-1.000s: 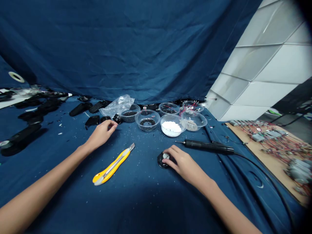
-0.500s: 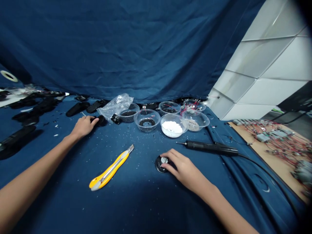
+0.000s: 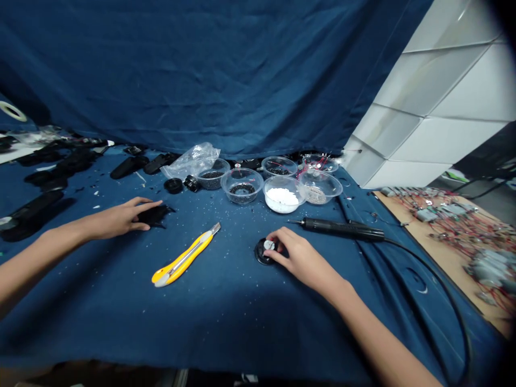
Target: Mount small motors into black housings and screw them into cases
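Note:
My right hand (image 3: pixel 292 250) rests on the cloth with thumb and fingers closed around a small whitish round piece (image 3: pixel 269 245) that sits on a black round part (image 3: pixel 262 255). How the two pieces are joined I cannot make out. My left hand (image 3: pixel 124 217) hovers over the cloth on the left, fingers apart, with a dark patch beside the fingertips that looks like its shadow. Between my hands lies a yellow utility knife (image 3: pixel 185 260), blade tip pointing away. Beyond the left hand sit a black round cap (image 3: pixel 173 186) and another black ring-like part (image 3: pixel 192 183).
Clear plastic bowls hold white bits (image 3: pixel 282 200), black bits (image 3: pixel 242 191) and greyish bits (image 3: pixel 316 194). A black pen-shaped tool (image 3: pixel 342 229) with a cable lies right. Black housings (image 3: pixel 32 209) are scattered left. A board (image 3: pixel 447 236) carries wired parts.
My left hand has left the black round cap at the back and come nearer and leftward, fingers spread. My right hand stays at the black round part. The view has tilted down slightly.

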The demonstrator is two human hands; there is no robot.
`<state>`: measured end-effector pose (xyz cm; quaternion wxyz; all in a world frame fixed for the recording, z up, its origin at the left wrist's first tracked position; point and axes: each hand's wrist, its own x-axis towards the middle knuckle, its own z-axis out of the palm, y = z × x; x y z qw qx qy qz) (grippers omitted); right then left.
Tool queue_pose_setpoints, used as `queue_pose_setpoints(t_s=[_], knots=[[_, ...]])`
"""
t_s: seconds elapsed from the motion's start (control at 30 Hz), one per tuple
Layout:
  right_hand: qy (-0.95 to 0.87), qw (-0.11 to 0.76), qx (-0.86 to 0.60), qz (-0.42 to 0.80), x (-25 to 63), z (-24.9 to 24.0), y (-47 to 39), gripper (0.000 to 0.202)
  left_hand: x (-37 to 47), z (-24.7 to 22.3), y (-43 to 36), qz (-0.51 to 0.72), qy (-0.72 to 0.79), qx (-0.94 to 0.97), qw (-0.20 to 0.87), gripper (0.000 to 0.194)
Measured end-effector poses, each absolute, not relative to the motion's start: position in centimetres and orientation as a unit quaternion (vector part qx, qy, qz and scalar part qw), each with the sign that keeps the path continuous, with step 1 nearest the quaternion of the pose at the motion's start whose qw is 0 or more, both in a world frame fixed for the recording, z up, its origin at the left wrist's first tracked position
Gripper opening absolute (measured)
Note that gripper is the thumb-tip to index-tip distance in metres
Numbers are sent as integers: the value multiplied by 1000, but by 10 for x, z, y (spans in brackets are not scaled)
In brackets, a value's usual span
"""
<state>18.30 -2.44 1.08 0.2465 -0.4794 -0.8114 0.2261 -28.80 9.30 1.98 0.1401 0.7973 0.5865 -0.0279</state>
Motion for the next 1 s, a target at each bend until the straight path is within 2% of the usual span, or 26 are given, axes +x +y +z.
queue_pose_setpoints(t_s=[0.07,0.2,0.23,0.37,0.4,0.53,0.73,1.0], knots=[[-810,247,-481,229,184,11,-24,16,-281,27,84,-16,593,798,109,76],[-814,239,-466,251,187,13,-24,15,-237,44,54,92,593,796,-74,79],[-816,235,-460,258,188,14,-24,14,-220,47,44,120,570,809,-82,75],[-812,226,-453,291,191,18,-25,17,-144,45,1,110,493,856,111,69],[-808,226,-454,298,192,18,-25,18,-127,42,-7,103,469,868,126,68],[-800,227,-456,317,194,21,-26,17,-85,27,-22,104,380,913,103,63],[-796,231,-469,306,196,20,-23,14,-64,13,-27,182,286,938,75,29],[-808,222,-469,278,195,19,-21,13,-52,0,-23,194,274,939,70,28]])
